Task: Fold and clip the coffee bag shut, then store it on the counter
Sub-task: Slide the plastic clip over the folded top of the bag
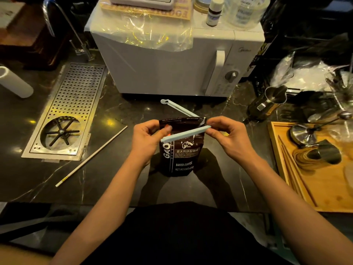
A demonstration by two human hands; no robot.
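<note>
A dark brown coffee bag (181, 159) stands upright on the black marble counter (118, 180), its top folded over. A pale blue bag clip (186, 133) is spread open across the fold: one arm lies in front of the bag, the other arm sticks out behind it toward the microwave. My left hand (148, 137) grips the bag's upper left edge with the thumb pressed on the fold. My right hand (227, 134) pinches the clip's hinged end at the bag's upper right corner.
A white microwave (172, 60) stands just behind the bag. A perforated metal rinser tray (66, 113) is set in the counter at left, with a thin white stick (91, 157) beside it. A steel pitcher (271, 101) and a wooden tray (321, 188) of tools sit at right.
</note>
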